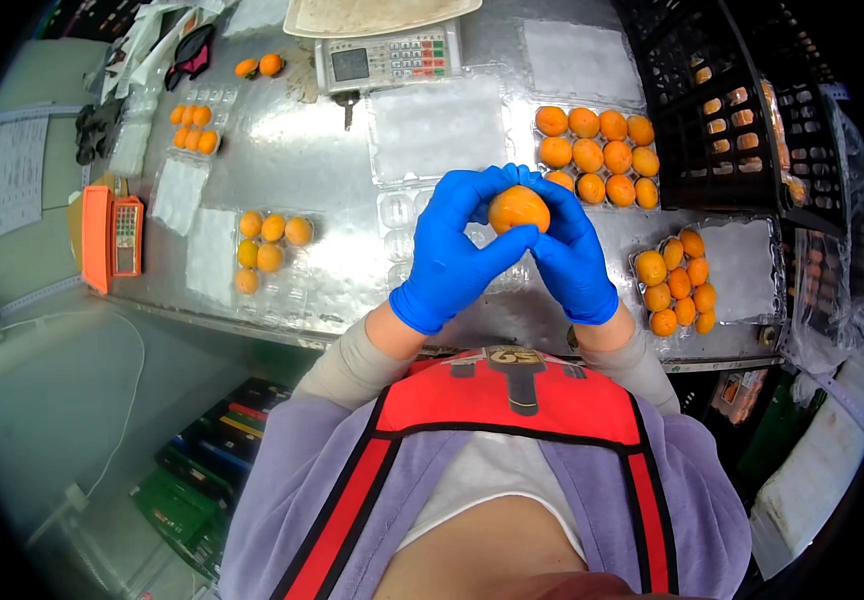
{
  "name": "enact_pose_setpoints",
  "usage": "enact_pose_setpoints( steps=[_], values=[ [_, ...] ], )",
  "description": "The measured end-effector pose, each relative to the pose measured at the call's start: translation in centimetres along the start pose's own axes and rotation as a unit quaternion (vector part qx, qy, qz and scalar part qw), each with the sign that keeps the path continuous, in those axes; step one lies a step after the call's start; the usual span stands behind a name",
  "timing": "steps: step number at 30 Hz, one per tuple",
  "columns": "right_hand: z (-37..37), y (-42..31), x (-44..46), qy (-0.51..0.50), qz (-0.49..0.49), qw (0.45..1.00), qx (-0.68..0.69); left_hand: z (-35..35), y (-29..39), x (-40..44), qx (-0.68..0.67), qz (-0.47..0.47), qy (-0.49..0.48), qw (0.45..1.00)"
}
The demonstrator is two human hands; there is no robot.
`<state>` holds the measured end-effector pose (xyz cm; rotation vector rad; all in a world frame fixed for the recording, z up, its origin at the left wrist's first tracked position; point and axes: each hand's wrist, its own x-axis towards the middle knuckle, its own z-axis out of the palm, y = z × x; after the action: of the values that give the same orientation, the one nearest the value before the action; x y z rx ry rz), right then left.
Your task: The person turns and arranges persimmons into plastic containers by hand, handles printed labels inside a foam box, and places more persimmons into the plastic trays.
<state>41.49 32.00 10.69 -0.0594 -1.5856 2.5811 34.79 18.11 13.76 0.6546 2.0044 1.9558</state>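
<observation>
Both my hands wear blue gloves and meet in front of my chest, above the metal table. Between them is a round, smooth orange fruit [519, 210], perhaps a persimmon. My left hand [467, 245] has its fingers and thumb curled around the fruit's left side. From the other side, my right hand [574, 250] grips it, thumb near the front. A clear plastic tray [398, 208] with moulded cups lies under and beside my left hand, partly hidden. Just past my right hand stands a tray of similar fruit [587, 155].
A weighing scale [392, 62] stands at the back. Another fruit-filled tray [677, 283] lies at right, near a black crate [722, 130]. On the left are a part-filled tray [270, 240], a smaller tray [195, 127], two loose fruits [260, 66] and an orange-cased calculator [114, 238].
</observation>
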Motion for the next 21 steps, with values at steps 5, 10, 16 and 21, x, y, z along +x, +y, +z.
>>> enact_pose_setpoints(
  steps=[5,10,16,21],
  values=[
    [0.2,-0.1,-0.3,-0.038,0.056,0.972,0.225,0.1,1.3,-0.1,0.14,0.066,0.015,0.988],
    [-2.3,1.1,-0.8,0.012,0.146,0.949,0.28,-1.9,-2.6,0.2,-0.061,-0.072,0.057,0.994],
    [-9.1,4.9,-5.1,0.205,0.214,0.955,0.012,-10.5,-13.9,-0.6,0.236,-0.155,0.283,0.917],
    [-10.1,7.8,-6.7,0.185,0.084,0.952,-0.23,-11.6,-16.9,-1.3,0.123,-0.225,0.212,0.943]
  ],
)
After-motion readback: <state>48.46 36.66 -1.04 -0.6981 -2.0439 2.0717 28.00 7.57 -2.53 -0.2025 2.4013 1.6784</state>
